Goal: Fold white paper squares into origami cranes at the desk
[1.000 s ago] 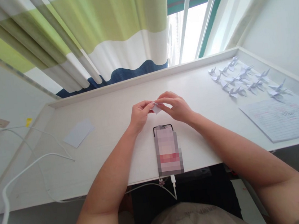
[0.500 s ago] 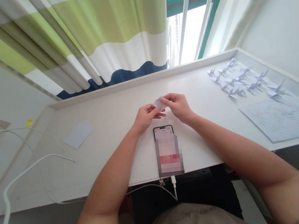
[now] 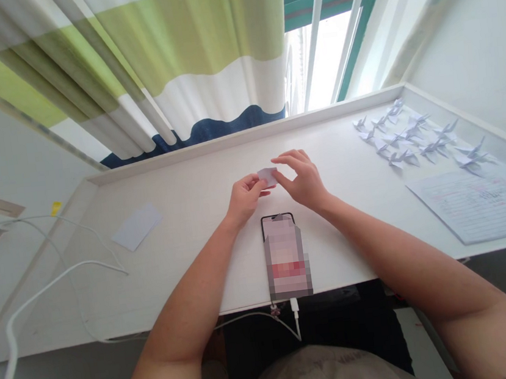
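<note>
Left hand (image 3: 247, 197) in a narrow pinch on a small folded white paper (image 3: 268, 176), held over the middle of the table (image 3: 171, 236). Right hand (image 3: 302, 178) half open, fingers arched, just beside the paper, not gripping.

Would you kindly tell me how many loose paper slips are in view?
2: one slip held in the left hand, and another slip lying further left on the desk.

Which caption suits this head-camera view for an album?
Left hand pinches a small white paper piece above a white desk, right hand open beside it, white origami cranes nearby.
</note>
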`<state>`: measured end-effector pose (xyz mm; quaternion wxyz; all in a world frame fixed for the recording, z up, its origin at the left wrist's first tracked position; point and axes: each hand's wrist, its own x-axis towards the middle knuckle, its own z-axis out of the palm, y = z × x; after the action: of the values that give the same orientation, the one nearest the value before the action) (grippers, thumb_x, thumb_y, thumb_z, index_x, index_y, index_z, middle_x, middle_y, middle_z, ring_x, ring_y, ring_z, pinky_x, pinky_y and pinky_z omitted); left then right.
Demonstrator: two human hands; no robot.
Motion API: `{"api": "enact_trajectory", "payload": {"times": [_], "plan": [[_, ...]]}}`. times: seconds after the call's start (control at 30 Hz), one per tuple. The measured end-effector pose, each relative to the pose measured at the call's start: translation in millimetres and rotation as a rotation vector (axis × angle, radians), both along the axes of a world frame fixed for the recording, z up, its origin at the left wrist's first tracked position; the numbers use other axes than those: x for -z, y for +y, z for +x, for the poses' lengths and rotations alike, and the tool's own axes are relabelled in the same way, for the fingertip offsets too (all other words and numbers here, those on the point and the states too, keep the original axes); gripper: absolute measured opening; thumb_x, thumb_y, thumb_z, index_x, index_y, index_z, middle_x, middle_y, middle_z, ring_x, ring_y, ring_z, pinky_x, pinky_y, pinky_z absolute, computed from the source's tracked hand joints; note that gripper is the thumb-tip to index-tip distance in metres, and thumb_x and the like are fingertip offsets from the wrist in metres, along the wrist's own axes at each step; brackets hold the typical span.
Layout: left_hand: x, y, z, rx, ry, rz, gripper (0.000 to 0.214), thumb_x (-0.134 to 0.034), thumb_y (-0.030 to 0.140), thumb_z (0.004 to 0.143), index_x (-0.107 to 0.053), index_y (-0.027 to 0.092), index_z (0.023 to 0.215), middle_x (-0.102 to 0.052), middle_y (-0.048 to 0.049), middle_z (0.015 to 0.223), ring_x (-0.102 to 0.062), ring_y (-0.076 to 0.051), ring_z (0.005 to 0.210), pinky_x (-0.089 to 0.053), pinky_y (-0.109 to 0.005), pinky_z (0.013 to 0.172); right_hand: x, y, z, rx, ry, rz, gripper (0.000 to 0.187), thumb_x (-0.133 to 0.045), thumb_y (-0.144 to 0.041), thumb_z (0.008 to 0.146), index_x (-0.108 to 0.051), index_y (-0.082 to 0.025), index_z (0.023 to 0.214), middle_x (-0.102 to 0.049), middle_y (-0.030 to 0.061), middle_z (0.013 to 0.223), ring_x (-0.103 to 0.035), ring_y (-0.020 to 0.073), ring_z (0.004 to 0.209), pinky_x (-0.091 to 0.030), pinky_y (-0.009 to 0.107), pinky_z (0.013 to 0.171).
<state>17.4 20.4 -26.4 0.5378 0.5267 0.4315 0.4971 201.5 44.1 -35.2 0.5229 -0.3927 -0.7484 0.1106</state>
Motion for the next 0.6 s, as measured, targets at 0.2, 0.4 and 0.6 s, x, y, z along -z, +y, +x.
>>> {"api": "enact_trajectory", "payload": {"times": [0.2,0.4,0.6], "plan": [[3.3,-0.8,1.9,0.010,0.061,0.045,0.044,-0.080,0.061,0.089,-0.078,0.018,0.097,-0.082,-0.0082,0.093,-0.081,-0.022,0.087,-0.062,-0.034,0.079,-1.7,-5.1,-1.9,-0.113,0.026,-0.126,0.011,-0.068,-0.029,0.100,-0.075,-0.026,0.093,-0.075,0.0034,0.092,-0.071,0.0229,0.089,-0.059,0.042,0.084],[4.3,0.6,1.5,-0.008,0.037,0.088,0.044,-0.079,0.061,0.089,-0.079,0.017,0.090,-0.080,-0.0078,0.088,-0.079,-0.021,0.083,-0.062,-0.034,0.077,-2.6,-8.9,-3.7,-0.167,0.063,-0.144,0.015,-0.066,-0.026,0.101,-0.080,-0.026,0.098,-0.077,0.0038,0.096,-0.073,0.0208,0.082,-0.061,0.041,0.083],[-1.2,0.6,0.5,-0.003,-0.041,0.025,0.044,-0.080,0.061,0.087,-0.079,0.016,0.086,-0.079,-0.0078,0.085,-0.079,-0.022,0.082,-0.063,-0.038,0.084,-1.5,-4.7,-0.1,-0.201,0.048,-0.134,0.017,-0.066,-0.025,0.102,-0.083,-0.028,0.100,-0.079,0.0046,0.103,-0.074,0.0205,0.083,-0.062,0.042,0.084]]}}
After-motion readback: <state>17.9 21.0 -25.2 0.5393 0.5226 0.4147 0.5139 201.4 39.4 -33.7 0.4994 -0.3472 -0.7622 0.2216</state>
